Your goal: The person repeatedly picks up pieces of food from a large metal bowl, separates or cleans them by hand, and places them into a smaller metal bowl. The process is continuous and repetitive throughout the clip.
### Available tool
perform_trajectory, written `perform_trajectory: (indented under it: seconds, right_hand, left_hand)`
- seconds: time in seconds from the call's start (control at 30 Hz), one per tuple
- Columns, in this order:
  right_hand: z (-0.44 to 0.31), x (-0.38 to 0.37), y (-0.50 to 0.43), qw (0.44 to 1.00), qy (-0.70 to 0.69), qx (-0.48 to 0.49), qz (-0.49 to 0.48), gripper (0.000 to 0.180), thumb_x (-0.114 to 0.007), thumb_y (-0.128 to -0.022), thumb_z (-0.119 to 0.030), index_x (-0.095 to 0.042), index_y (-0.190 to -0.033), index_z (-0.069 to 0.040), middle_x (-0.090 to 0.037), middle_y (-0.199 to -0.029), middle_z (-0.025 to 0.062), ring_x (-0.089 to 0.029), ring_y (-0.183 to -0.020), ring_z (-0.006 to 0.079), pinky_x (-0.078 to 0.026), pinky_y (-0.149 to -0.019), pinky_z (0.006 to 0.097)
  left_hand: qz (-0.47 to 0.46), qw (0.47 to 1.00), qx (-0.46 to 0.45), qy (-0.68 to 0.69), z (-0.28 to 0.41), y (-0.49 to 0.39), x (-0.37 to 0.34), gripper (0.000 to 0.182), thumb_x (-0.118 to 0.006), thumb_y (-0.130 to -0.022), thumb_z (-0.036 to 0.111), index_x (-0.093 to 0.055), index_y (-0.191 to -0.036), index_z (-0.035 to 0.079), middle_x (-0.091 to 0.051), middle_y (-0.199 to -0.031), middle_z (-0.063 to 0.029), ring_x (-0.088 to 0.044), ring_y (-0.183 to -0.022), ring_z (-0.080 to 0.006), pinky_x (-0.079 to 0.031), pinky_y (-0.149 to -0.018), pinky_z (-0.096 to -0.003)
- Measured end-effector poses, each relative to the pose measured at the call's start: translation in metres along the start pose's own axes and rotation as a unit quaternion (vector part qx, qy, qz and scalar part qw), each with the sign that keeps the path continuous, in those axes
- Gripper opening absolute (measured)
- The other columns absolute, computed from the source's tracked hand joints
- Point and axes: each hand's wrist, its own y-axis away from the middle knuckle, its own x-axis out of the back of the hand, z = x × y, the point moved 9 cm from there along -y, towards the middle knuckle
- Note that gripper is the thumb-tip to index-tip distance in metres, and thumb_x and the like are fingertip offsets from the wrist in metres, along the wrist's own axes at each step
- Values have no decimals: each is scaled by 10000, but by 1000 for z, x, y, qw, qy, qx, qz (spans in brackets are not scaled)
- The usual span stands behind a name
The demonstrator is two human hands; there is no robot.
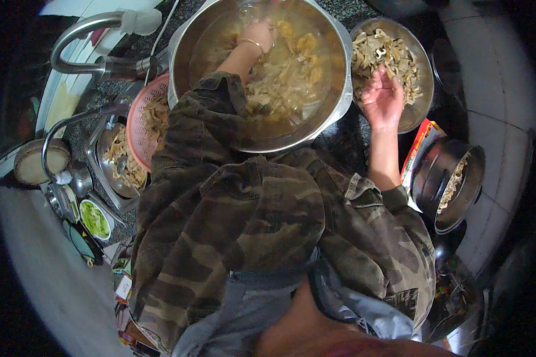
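Observation:
A large metal basin (339, 53) of cloudy water with sliced, pale brown pieces, apparently mushrooms (290, 80), stands before me. My left hand (258, 35), with a bracelet at the wrist, reaches to the water near the basin's far side; its fingers are blurred, and whether they hold anything is unclear. To the right, a steel bowl (417, 117) contains more curled slices (391, 51). My right hand (383, 96) is palm up over this bowl's near part, fingertips at the slices, with the fingers slightly curled and nothing plainly held.
A pink colander (136, 129) with pieces is left of the basin, beside a sink (100, 172) holding a bowl of slices. Curved faucets (78, 26) rise at left. A white bowl of cut greens (94, 218) sits lower left; a dark pot (429, 174) and red packet (413, 154) lie right.

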Motion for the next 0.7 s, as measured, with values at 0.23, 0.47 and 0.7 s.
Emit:
perform_trajectory:
  seconds: [0.23,0.47,0.7]
  right_hand:
    - [68,-40,-8,989,98,-108,-25,264,-527,-886,-205,-537,-1083,-30,-632,-859,77,-560,-659,135,-470,-574,264]
    - [123,-86,3,889,440,-48,-115,461,-576,-778,66,-506,-1213,-70,-517,-997,52,-538,-799,110,-477,-674,230]
    - [118,-129,15,707,656,156,-210,309,-644,-774,-26,-590,-1076,-65,-578,-861,62,-556,-678,121,-469,-626,257]
  left_hand:
    - [-382,900,-18,206,24,81,-38,379,-577,-778,125,-524,-1152,98,-595,-956,-152,-627,-781,-262,-509,-692,-370]
    - [-258,615,206,716,42,145,33,283,-536,-831,120,-501,-1098,33,-555,-836,-54,-535,-677,-140,-451,-572,-268]
    - [-322,632,156,688,68,162,52,373,-404,-934,294,-460,-1208,48,-549,-897,-42,-489,-668,-107,-387,-507,-230]
